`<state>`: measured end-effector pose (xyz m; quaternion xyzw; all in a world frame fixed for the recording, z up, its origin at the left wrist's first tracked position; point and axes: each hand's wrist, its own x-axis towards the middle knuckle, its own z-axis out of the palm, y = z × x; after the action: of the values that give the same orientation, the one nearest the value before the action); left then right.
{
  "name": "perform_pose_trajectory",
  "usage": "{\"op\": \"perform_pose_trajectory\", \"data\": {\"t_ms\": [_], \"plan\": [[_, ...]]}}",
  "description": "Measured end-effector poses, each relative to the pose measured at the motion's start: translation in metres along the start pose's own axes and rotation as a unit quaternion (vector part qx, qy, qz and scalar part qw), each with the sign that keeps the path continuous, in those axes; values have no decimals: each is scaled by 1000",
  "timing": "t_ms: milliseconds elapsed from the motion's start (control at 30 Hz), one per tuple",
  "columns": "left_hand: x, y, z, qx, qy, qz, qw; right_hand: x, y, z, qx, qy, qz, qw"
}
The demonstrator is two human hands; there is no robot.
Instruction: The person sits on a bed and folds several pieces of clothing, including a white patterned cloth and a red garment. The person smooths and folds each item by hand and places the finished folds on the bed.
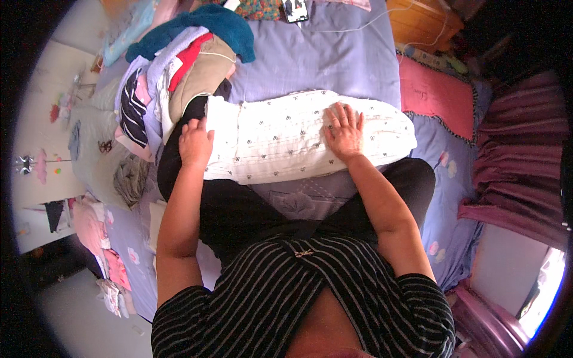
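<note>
A white cloth garment with small dark bow prints (pixel 286 143) lies folded lengthwise across the bed, partly over my crossed legs. My left hand (pixel 196 141) is at its left end, fingers slightly bent, near the edge of the fabric; whether it pinches the cloth cannot be told. My right hand (pixel 345 132) rests flat on the right part of the garment with its fingers spread. Wrinkles run through the cloth around that palm.
Left of the garment is a pile of clothes (pixel 183 67) with a teal cloth (pixel 224 27) behind. A phone (pixel 295 10) with a white cable lies at the far side. A red pillow (pixel 434 96) is at the right, beside purple curtains (pixel 523 152). More clothes (pixel 89 223) lie at the left edge.
</note>
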<state>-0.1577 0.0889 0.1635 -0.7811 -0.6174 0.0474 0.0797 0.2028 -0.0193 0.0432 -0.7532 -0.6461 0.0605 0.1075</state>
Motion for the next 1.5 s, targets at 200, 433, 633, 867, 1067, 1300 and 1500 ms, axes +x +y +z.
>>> {"op": "perform_pose_trajectory", "data": {"t_ms": [200, 433, 633, 867, 1067, 1300, 1500], "plan": [[2, 3, 21, -107, -6, 0, 994, -17, -38, 0, -34, -55, -83, 994], [23, -51, 31, -547, -16, -149, 823, -37, -73, 5, -45, -208, -193, 958], [22, -60, 15, -451, -9, -47, 891, -42, -105, 22, 25, -155, -234, 960], [18, -35, 9, -359, -49, 4, 932, -49, -118, 8, 169, -189, -356, 899], [11, -28, 1, -386, -40, -13, 922, -3, 57, -25, 304, 195, 35, 932], [18, -36, 17, -401, -26, 61, 914, -49, 260, -5, 105, 51, 428, 896], [19, -40, 30, -357, 9, 59, 932, -45, 259, -6, 433, 15, 447, 782]]}}
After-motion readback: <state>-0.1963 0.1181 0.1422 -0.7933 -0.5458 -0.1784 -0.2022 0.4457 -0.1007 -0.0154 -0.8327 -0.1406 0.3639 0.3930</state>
